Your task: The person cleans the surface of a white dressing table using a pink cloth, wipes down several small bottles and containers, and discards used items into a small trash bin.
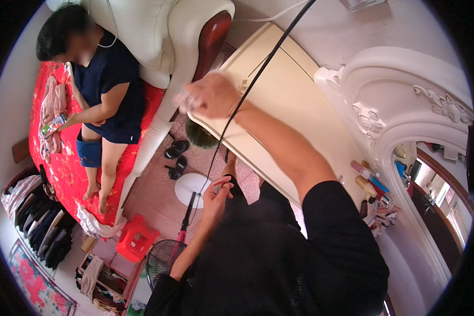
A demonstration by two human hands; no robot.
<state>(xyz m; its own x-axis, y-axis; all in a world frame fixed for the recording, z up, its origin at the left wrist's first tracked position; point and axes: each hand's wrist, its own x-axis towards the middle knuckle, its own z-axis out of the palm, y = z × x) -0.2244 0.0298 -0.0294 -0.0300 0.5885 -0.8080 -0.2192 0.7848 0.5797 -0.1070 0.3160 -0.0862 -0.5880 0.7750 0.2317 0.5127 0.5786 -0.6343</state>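
My left hand [216, 194] is low in front of my body, its fingers closed on a small red and whitish thing that I cannot identify. My right hand [213, 96] is raised at the near left corner of a cream dressing table [288, 83]. It is blurred by motion; something pale shows at its fingers, but whether it is a held object cannot be told. A black cable [256, 75] crosses the view in front of my right wrist and runs down beside my left hand, near the pole of a standing fan [164, 258].
A person [110, 87] sits on a red-covered bed [63, 173], holding a phone [54, 125]. Black sandals [176, 150], a round white fan base [187, 187], a watermelon [200, 134] and a red plastic stool [136, 238] are on the floor. Bottles [365, 185] stand by the mirror at right.
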